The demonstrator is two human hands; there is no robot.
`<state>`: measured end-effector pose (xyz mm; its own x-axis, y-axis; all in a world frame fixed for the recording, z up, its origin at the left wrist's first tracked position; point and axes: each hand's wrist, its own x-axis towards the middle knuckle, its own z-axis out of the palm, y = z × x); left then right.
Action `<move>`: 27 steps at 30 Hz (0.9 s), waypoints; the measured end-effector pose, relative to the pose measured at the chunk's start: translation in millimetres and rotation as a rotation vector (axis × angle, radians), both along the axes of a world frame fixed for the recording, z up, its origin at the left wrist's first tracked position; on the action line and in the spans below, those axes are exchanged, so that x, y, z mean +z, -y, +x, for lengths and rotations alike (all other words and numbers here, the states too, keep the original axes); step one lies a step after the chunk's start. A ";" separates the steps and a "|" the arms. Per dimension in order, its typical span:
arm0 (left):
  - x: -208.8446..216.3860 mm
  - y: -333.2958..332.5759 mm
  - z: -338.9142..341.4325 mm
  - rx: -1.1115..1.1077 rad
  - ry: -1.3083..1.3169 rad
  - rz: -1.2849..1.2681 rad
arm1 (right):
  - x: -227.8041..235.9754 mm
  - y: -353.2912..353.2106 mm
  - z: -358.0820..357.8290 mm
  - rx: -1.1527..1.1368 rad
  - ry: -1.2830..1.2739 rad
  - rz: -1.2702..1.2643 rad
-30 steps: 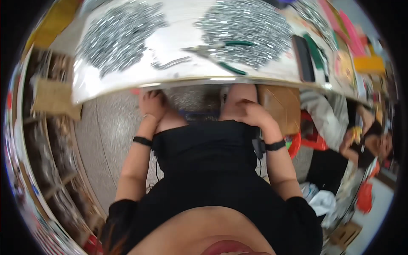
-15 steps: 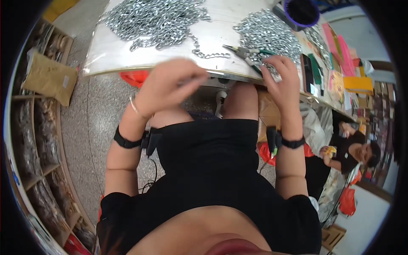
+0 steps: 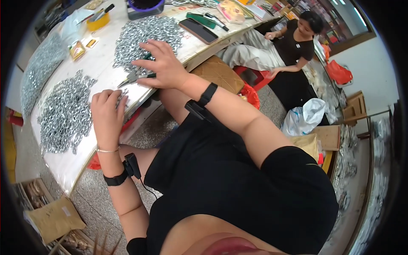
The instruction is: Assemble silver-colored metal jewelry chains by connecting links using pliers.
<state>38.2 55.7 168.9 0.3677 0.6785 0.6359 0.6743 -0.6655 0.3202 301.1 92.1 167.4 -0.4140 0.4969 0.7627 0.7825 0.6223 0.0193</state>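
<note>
Clock positions are read about the centre of the view. At 9 o'clock we find the left hand (image 3: 107,111) over the edge of the white table (image 3: 63,168), its fingers bent and the thumb a little apart; we cannot tell whether anything lies pinched within. Just beyond it, farther out at 9 o'clock, we see one heap of silver chain (image 3: 63,112). At 11 o'clock the right hand (image 3: 165,63) spreads its fingers and thumb above the green-handled pliers (image 3: 132,77), though we cannot tell whether skin meets handle. The pliers lie at 10 o'clock, their tips directed toward 8 o'clock, beside the second chain heap (image 3: 146,34) at 11 o'clock. Behind that heap we note a purple-rimmed bin (image 3: 145,12); at 12 o'clock, a dark phone (image 3: 198,30). Between 1 and 2 o'clock we observe a seated co-worker (image 3: 299,47), well apart from both hands.
</note>
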 end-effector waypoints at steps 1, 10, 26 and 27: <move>0.4 -2.2 2.2 -0.020 -0.014 0.022 | -0.8 -4.8 2.8 0.025 0.008 -0.005; -9.6 -6.1 0.3 -0.007 0.032 0.020 | -1.4 -4.6 -3.2 0.034 0.038 0.054; 0.5 -7.7 2.8 -0.048 0.013 -0.026 | 2.4 2.6 -3.9 0.050 -0.071 0.029; 0.0 -9.8 2.2 -0.067 0.025 -0.062 | 1.9 2.5 -3.6 0.053 -0.070 0.030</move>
